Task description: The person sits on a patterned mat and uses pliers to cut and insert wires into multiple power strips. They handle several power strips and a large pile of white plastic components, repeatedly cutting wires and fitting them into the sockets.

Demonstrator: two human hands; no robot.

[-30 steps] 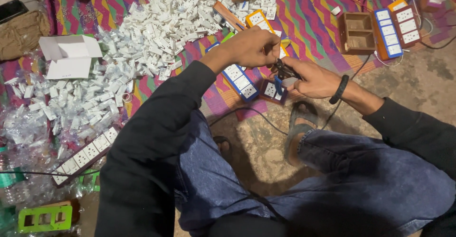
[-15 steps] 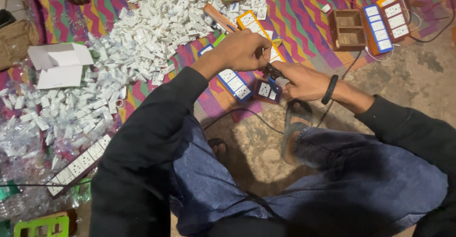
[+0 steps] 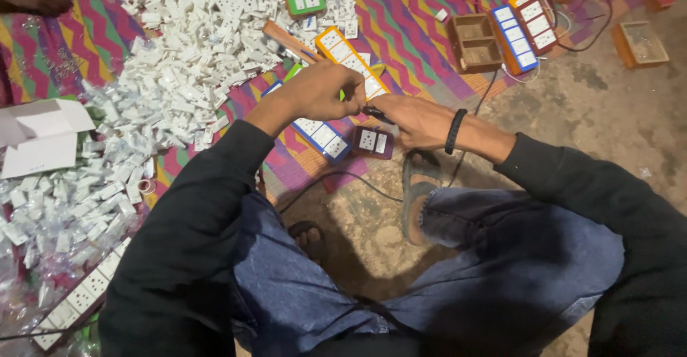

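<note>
- Both hands meet over the striped mat (image 3: 422, 21), above the knees.
- The left hand (image 3: 322, 92) is curled shut; what its grip holds is hidden.
- The right hand (image 3: 418, 121) pinches a small dark tool (image 3: 377, 114). It looks thin and black.
- Just below lies a dark purple switch box (image 3: 372, 142) with white sockets in it.
- Farther off, an open brown wooden box (image 3: 474, 42) looks bare inside.
- A big heap of white plugs (image 3: 186, 35) lies beyond.
</note>
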